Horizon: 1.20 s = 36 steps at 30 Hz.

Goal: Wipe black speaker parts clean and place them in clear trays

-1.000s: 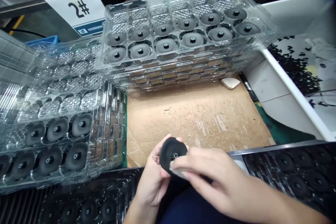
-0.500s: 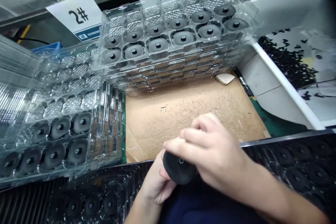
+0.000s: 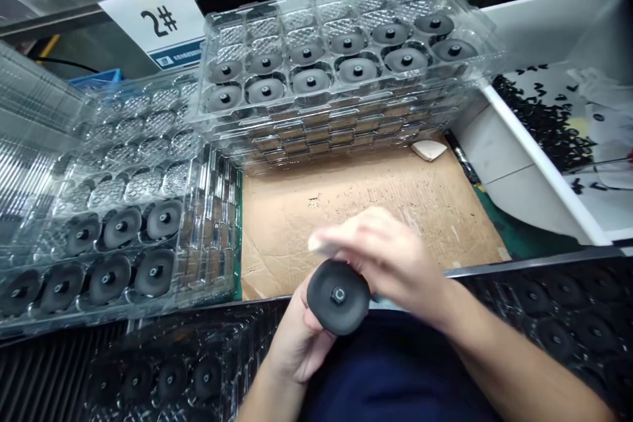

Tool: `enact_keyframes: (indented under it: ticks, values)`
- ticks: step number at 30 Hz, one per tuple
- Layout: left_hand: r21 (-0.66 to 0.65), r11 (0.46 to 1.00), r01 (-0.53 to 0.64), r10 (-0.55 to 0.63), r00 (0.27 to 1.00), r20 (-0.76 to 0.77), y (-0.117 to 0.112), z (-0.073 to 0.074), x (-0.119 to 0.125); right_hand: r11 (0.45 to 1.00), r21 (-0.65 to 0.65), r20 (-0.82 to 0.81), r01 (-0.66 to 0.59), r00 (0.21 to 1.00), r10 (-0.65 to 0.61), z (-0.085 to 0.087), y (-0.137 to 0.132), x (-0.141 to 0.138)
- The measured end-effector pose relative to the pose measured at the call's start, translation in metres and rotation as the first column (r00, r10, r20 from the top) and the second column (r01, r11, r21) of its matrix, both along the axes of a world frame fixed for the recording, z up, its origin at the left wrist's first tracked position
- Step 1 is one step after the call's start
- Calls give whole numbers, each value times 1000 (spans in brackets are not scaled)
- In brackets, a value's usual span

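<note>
My left hand [image 3: 301, 336] is closed around the underside and edge of a round black rubber-like disc [image 3: 341, 320], which has a small hollow stem at its centre. The disc faces up toward me above my lap. Over its far right edge is my right hand [image 3: 380, 250], blurred, with bent fingers pressed together. A pale patch shows at its fingertips; whether that is a thin cloth or something else, I cannot make out. Similar black discs sit in a clear plastic tray [image 3: 316, 109] at the back and in another clear tray [image 3: 182, 237] on the left.
Cardboard [image 3: 277, 231] covers the bench in front of me. On the right, a white bin [image 3: 554, 191] holds many small black pieces. A whitish wedge [image 3: 428, 150] lies near the back stack. Dark trays with discs flank my lap. Paper signs [image 3: 158, 20] stand behind.
My right hand has lifted and drawn back from the disc's face, so more of the disc shows. My left hand keeps its hold. The view has shifted slightly.
</note>
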<state>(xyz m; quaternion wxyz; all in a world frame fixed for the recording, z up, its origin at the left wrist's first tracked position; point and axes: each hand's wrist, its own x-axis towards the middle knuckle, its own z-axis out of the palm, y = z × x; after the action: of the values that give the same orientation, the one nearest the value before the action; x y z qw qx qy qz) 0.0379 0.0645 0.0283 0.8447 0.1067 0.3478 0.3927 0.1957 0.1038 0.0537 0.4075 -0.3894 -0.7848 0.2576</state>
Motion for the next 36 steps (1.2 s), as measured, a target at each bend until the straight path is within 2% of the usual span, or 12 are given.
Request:
enact_keyframes:
  ticks: [3,7,12,16,19,23,25,27,29,31,34,36]
  values:
    - [-22,1000,-21,24,992,121,-4,2,-11,923,-317,86,220,975,-203,-37,2,11]
    - [-34,999,-38,44,985,169,-4,0,-22,878,-393,205,273,957,-206,-81,-13,11]
    - [-59,992,-114,124,974,188,-2,-8,-27,860,-383,342,337,917,-207,-93,-40,0]
    - [-92,979,-181,194,970,148,-3,-11,-28,858,-345,392,379,889,-235,-95,-40,1]
    - [-81,972,-221,230,965,127,-3,-10,-25,868,-317,367,383,893,-260,-84,-25,3]
    - [-52,954,-295,296,955,16,-4,-7,-18,907,-242,234,344,928,-290,-32,-13,-16]
    - [-22,940,-341,338,938,-71,-4,-5,-16,971,-103,93,215,974,-206,-3,-16,-31]
    - [18,931,-365,364,923,-126,-5,-2,-15,993,-95,33,72,997,-70,17,-20,-42]
    - [54,925,-377,381,912,-151,-6,1,-14,974,-215,33,-70,996,79,27,-21,-46]
    - [94,926,-367,378,909,-174,-6,4,-12,959,-263,50,-109,991,126,28,-19,-46]
    - [140,942,-304,325,932,-159,-8,8,-9,998,-49,17,46,999,-46,26,-19,-43]
    - [176,939,-296,321,938,-131,-8,10,-8,999,15,-36,36,999,-35,25,-24,-39]
